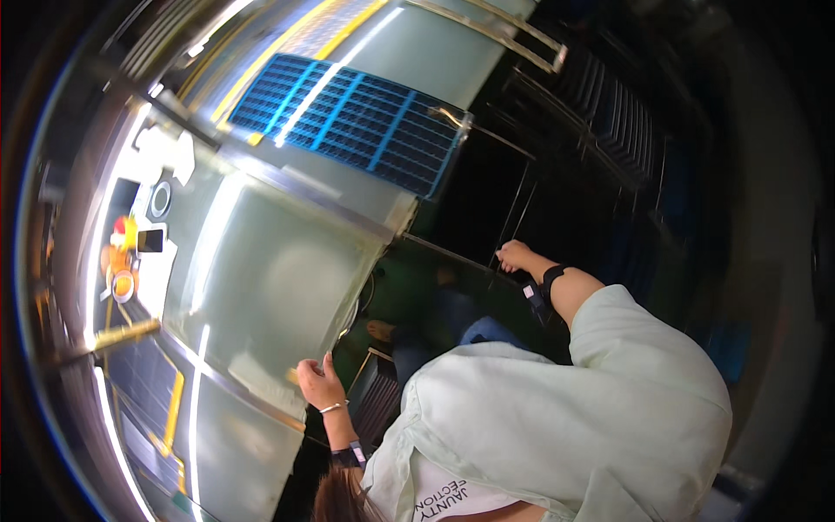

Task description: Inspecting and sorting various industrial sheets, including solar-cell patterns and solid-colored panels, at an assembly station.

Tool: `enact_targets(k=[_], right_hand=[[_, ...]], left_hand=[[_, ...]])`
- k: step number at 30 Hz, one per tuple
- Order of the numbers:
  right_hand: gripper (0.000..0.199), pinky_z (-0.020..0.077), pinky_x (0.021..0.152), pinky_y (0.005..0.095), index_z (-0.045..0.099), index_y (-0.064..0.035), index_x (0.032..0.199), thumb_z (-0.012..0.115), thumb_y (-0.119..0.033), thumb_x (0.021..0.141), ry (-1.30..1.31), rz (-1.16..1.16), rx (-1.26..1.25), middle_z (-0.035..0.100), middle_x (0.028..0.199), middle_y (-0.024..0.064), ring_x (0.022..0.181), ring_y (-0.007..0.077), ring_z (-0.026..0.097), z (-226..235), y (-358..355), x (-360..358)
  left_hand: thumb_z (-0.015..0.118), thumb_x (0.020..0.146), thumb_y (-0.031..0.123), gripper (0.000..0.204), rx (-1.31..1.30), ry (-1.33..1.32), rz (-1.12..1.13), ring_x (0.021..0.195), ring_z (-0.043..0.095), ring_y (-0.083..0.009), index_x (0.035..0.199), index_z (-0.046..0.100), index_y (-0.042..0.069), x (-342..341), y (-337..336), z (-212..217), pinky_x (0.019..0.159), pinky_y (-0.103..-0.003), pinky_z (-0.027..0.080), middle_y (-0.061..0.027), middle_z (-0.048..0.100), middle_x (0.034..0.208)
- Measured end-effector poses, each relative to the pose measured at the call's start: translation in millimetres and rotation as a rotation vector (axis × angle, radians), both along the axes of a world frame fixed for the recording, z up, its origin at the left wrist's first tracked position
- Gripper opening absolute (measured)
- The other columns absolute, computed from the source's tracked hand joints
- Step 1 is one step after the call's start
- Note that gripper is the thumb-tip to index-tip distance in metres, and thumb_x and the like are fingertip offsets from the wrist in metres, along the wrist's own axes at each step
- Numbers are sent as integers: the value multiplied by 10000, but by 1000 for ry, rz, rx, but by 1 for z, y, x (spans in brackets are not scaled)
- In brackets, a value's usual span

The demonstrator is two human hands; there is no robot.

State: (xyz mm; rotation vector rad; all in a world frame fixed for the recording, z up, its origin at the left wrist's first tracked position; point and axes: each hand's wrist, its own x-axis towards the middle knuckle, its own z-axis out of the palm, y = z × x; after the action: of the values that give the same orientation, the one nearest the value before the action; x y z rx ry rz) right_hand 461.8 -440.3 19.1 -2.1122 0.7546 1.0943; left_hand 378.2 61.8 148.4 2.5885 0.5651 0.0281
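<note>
Steel desk (261,287) fills the middle of the view, pale and shiny, tilted steeply by the fisheye lens. The left hand (319,383) rests on its near edge, fingers curled over the rim and thumb up, so its grip is closed on the desk edge; a thin bracelet and a dark band sit on that wrist. The right hand (515,255) reaches out on the far side to a thin metal rod (452,254) running off the desk corner; its fingers are bent at the rod, but whether that grip is truly closed on it cannot be told. A black wrist strap (550,280) circles that forearm.

A blue slatted mat (348,117) lies farther along the desk top. At the far left a white board (156,217) carries a dark ring, a small black rectangle and some yellow and orange items too small to identify. Dark stacked crates (617,113) stand at upper right in deep shadow.

The person's pale green shirt (565,418) blocks much of the lower right. Below the desk, blue trousers and a foot (381,329) show dimly on a green floor. A dark crate (378,396) by the left wrist is partly hidden.
</note>
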Motion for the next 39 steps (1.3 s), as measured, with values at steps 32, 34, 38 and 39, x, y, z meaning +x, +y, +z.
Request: enact_targets(k=[32, 34, 38, 39], right_hand=[[232, 517, 703, 384, 670, -46, 837, 546, -233, 777, -45, -267, -293, 639, 921, 158, 895, 303, 617, -350, 1, 225], [247, 512, 716, 393, 668, -40, 836, 535, -237, 772, -89, -302, -345, 637, 923, 166, 891, 322, 614, -341, 0, 219], [250, 501, 723, 413, 656, -26, 832, 545, -226, 730, -278, -237, -296, 629, 897, 189, 848, 357, 609, -272, 3, 216], [256, 496, 726, 420, 649, -21, 820, 549, -235, 720, -323, -220, -263, 626, 892, 191, 839, 359, 607, -238, -3, 213]], left_hand=[[663, 673, 346, 756, 294, 1026, -29, 1115, 445, -370, 1233, 389, -83, 117, -18, 4, 964, -390, 330, -275, 476, 1179], [669, 666, 378, 778, 305, 1019, -33, 1108, 452, -371, 1230, 394, -84, 116, -14, 3, 958, -393, 337, -274, 484, 1170], [680, 652, 440, 825, 311, 986, -45, 1094, 468, -373, 1224, 402, -86, 106, -1, 6, 945, -399, 353, -272, 500, 1152], [683, 649, 456, 837, 302, 962, -54, 1091, 472, -373, 1222, 404, -86, 103, 3, 5, 942, -401, 357, -271, 503, 1148]])
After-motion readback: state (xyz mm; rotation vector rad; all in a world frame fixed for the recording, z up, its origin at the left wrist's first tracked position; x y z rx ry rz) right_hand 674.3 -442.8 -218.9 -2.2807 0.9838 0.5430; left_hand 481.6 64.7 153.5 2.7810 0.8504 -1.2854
